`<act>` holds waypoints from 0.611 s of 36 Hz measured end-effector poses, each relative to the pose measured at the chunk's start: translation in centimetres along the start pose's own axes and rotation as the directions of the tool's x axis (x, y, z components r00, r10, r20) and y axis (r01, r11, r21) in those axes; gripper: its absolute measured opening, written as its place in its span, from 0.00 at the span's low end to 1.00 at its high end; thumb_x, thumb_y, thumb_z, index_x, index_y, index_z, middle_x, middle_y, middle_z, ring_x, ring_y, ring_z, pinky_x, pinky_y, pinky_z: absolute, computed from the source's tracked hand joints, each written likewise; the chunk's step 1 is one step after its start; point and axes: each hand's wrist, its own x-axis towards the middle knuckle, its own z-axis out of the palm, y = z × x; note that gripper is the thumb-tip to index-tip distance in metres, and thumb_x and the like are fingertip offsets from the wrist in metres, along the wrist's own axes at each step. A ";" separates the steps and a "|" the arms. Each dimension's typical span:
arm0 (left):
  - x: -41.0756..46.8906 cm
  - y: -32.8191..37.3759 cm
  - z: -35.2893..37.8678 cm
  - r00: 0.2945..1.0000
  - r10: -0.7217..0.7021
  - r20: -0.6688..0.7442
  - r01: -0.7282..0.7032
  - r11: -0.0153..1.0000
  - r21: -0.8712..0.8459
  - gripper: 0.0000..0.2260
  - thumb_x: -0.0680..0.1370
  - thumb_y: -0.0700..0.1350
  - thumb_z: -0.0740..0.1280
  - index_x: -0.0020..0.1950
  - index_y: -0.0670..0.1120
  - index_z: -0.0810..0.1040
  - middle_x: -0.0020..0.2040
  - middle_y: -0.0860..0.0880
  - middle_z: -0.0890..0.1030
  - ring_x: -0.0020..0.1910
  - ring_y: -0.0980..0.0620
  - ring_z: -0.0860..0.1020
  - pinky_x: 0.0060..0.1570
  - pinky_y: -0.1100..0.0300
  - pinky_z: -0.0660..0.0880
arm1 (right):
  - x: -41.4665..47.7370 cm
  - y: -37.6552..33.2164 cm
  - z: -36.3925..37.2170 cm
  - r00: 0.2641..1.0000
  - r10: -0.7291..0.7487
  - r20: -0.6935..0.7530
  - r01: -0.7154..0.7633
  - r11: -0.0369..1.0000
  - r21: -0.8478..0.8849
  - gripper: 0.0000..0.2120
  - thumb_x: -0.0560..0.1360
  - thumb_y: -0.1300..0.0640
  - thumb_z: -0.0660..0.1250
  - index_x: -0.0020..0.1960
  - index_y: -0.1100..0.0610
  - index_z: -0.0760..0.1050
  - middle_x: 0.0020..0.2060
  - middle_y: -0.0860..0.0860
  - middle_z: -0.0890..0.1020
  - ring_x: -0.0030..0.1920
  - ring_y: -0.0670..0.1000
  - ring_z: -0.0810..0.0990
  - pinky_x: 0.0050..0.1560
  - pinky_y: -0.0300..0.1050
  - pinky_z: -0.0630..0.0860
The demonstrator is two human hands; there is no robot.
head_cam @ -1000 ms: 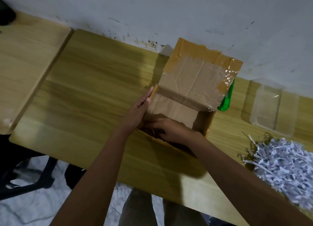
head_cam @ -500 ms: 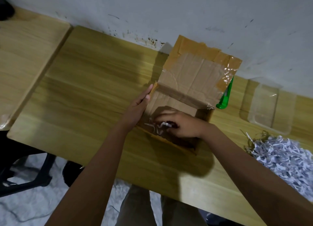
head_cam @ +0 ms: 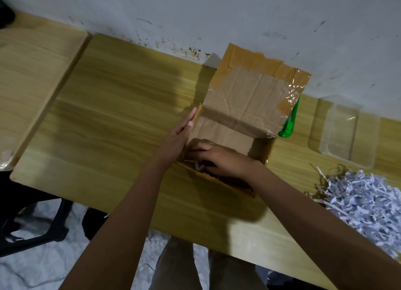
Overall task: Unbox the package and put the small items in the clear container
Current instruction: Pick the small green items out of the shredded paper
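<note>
The open cardboard box [head_cam: 236, 116] stands at the table's middle; the left hand [head_cam: 178, 135] lies flat against its 9 o'clock wall, fingers straight. The right hand [head_cam: 225, 159] reaches inside, fingers curled among paper shreds [head_cam: 198, 164], grip unclear. The clear container [head_cam: 347, 133] sits at 3 o'clock from the box.

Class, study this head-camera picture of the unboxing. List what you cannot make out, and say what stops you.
- Small items in the cardboard box: head view, hidden by the right hand and shadow.
- Right hand's fingertips: buried among paper shreds.
- Green cutter: its top sits behind the box flap.
- Shredded paper pile: cut off by the right edge.
- Clear container: contents unclear; transparent, glare.
</note>
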 end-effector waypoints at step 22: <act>-0.4 -0.3 -0.5 0.997 0.050 -0.064 -0.044 0.995 0.093 0.19 0.82 0.45 0.53 0.73 0.52 0.61 0.73 0.56 0.63 0.67 0.67 0.60 0.59 0.77 0.59 | -0.9 -1.3 0.1 0.987 0.105 -0.121 -0.069 0.962 0.265 0.08 0.74 0.64 0.66 0.50 0.61 0.82 0.50 0.55 0.82 0.50 0.48 0.80 0.52 0.38 0.75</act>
